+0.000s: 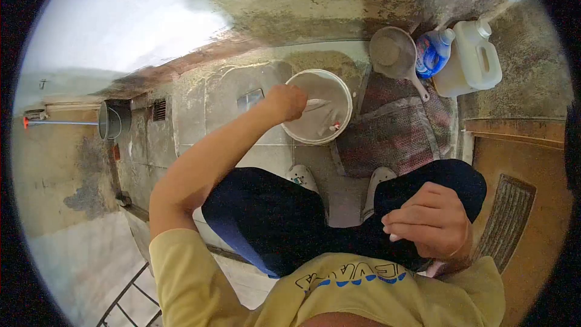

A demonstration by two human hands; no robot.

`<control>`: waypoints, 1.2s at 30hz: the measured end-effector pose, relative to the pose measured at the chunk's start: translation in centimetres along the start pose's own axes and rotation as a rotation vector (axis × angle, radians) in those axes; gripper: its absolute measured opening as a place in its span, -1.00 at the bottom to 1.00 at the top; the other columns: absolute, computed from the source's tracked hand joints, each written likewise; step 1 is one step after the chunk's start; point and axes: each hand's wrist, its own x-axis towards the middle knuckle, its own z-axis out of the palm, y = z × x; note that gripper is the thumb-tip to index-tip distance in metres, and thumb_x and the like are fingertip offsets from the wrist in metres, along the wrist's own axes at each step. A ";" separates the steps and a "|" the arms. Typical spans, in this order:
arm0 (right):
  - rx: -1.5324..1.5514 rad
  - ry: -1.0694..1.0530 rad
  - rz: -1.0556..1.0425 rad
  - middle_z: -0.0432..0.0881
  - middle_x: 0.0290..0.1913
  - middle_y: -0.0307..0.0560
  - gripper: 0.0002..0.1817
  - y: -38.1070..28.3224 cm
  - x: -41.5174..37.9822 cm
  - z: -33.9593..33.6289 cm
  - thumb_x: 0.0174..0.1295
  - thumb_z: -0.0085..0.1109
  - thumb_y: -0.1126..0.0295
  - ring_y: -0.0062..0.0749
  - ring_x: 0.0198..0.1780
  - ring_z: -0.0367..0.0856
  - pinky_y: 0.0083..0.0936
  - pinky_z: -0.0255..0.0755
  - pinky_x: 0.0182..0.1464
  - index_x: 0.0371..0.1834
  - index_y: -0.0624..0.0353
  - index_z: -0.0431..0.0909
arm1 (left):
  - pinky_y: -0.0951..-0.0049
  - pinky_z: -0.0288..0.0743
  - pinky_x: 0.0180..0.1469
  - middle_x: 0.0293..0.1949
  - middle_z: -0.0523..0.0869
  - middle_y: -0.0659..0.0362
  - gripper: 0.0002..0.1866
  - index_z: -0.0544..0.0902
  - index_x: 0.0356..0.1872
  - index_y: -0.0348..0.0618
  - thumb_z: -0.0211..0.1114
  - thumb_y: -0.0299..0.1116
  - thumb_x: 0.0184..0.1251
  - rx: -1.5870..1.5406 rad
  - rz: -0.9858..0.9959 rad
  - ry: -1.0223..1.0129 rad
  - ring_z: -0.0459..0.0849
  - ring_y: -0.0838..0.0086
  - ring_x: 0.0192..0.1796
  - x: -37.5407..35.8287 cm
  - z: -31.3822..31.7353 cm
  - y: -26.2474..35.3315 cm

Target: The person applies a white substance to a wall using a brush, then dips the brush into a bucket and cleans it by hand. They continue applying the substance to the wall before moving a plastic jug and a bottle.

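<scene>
My left hand (287, 103) is closed in a fist over the near-left rim of a white bucket (347, 94). A whitish, pale shape (316, 105) shows in the bucket beside my fingers; I cannot make out whether my fist grips it. Greyish, cloudy liquid seems to fill the bucket, and a small red-and-white thing (334, 126) shows near its right wall. Above my right knee, my right hand (431, 221) is held with its fingers curled in together, and nothing shows in them.
A pale dipper (393, 54), a blue bottle (433, 54) and a whitish jug (472, 63) stand by the wall at upper right. A patterned mat or sack (393, 139) lies right of the bucket. A flat dark rectangle (250, 100) lies left; a dark pail (112, 120) stands farther left.
</scene>
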 end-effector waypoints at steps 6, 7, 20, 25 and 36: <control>0.031 -0.076 -0.114 0.73 -0.12 -0.08 -0.74 0.8 0.8 -1.4 -0.12 0.30 0.41 -0.38 -0.31 0.65 -0.48 0.45 -0.37 -0.31 0.26 0.69 | 0.10 0.65 -0.05 -0.17 0.78 -0.05 -0.77 0.73 -0.17 -0.18 0.16 -0.40 0.25 0.040 0.081 -0.022 0.77 0.08 -0.07 2.6 1.5 1.2; 0.038 -0.079 -0.111 0.73 -0.12 -0.08 -0.74 0.9 0.7 -1.3 -0.12 0.30 0.41 -0.38 -0.31 0.65 -0.48 0.45 -0.37 -0.31 0.26 0.69 | 0.09 0.65 -0.06 -0.17 0.78 -0.06 -0.78 0.74 -0.20 -0.18 0.16 -0.40 0.24 0.015 0.074 -0.037 0.77 0.07 -0.08 3.0 1.4 1.4; 0.060 -0.068 0.062 0.69 -0.24 -0.16 -0.72 1.5 0.5 -0.8 -0.10 0.30 0.35 -0.35 -0.29 0.65 -0.42 0.48 -0.29 -0.26 0.15 0.62 | 0.06 0.67 -0.12 -0.17 0.77 -0.08 -0.74 0.74 -0.19 -0.20 0.15 -0.33 0.27 -0.004 0.066 -0.090 0.78 0.03 -0.09 4.5 2.7 1.9; 0.041 -0.135 0.125 0.66 -0.25 -0.19 -0.74 1.2 0.9 -0.9 0.00 0.31 0.30 -0.35 -0.25 0.64 -0.43 0.49 -0.25 -0.25 0.15 0.60 | 0.04 0.65 -0.07 -0.13 0.77 -0.09 -0.74 0.74 -0.19 -0.20 0.12 -0.34 0.29 -0.035 0.082 -0.081 0.76 0.03 -0.05 4.6 3.2 1.7; -0.059 -0.295 0.190 0.66 -0.19 -0.19 -0.63 0.5 0.8 -0.8 0.05 0.32 0.15 -0.35 -0.16 0.63 -0.42 0.48 -0.16 -0.14 0.14 0.60 | 0.04 0.65 -0.04 -0.09 0.76 -0.11 -0.71 0.74 -0.18 -0.20 0.07 -0.32 0.34 -0.027 0.086 -0.137 0.76 0.02 -0.03 4.5 3.0 2.0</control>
